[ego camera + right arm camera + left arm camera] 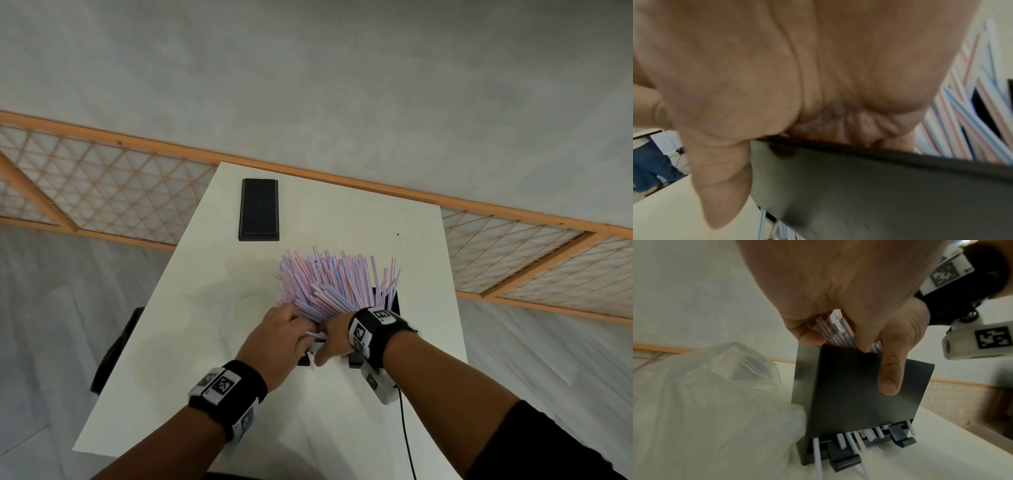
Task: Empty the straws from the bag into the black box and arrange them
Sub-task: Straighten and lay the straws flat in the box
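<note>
Straws point(329, 281), striped pink, blue and white, stand as a thick fanned bundle in the black box point(394, 301) on the near right part of the white table point(191, 308), their upper ends splaying away from the person. Both hands meet at the box's near rim. From the left wrist view, the left hand point(838, 293) curls its fingers around a cluster of straw ends at the top edge of the box while its thumb point(890, 369) lies flat down the dark outer wall. A few straws poke out through the slotted bottom of the box point(855, 394) beside two black hooks point(844, 459). The right hand point(334, 337) sits at the same rim; in its wrist view the fingers fold over the edge among the straws and the thumb hangs down outside the wall, so it grips the rim. A crumpled clear plastic bag point(701, 402) lies on the table just left of the box, touching its side. A black lid point(259, 209) lies flat at the far end of the table, well apart from the box.
</note>
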A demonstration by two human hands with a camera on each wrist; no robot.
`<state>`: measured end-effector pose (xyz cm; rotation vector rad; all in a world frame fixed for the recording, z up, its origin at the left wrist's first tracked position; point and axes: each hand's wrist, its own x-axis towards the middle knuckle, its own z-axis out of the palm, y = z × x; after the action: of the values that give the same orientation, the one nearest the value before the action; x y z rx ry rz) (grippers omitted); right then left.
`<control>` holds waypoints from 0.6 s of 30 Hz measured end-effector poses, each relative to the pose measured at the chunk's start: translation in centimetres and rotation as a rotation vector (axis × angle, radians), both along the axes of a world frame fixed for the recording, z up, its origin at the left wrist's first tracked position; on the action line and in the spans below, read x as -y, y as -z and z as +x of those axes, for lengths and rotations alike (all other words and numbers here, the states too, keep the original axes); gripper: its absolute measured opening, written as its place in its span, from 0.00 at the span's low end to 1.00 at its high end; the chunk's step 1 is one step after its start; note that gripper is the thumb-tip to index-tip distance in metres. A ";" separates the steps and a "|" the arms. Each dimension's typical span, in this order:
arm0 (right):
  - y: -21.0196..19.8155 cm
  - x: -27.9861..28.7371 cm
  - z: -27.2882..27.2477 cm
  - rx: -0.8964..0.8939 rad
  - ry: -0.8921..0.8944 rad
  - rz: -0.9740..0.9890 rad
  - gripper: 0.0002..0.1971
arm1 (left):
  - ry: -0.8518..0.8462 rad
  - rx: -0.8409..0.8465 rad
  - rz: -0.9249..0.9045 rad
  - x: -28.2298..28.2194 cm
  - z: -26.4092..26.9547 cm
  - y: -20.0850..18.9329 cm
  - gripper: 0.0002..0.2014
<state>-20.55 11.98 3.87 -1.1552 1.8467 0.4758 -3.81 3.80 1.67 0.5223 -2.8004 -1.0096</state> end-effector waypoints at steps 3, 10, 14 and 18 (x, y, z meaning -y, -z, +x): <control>0.7 0.3 0.2 -0.011 0.000 -0.021 0.24 | 0.057 -0.065 -0.093 0.0 0.5 -0.4 0.13; 0.7 0.0 0.6 -0.081 -0.016 -0.118 0.16 | 0.089 -0.188 -0.196 0.6 0.6 0.5 0.09; 0.4 -0.5 0.4 -0.111 -0.014 -0.202 0.21 | 0.043 -0.172 -0.171 1.0 0.7 0.6 0.14; 0.1 -1.4 0.2 -0.118 -0.019 -0.286 0.24 | -0.002 -0.161 -0.144 1.1 0.3 0.7 0.14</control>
<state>-20.39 13.39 3.77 -1.3596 2.0561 0.3013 -3.51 2.68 0.98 0.4074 -2.7016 -0.8026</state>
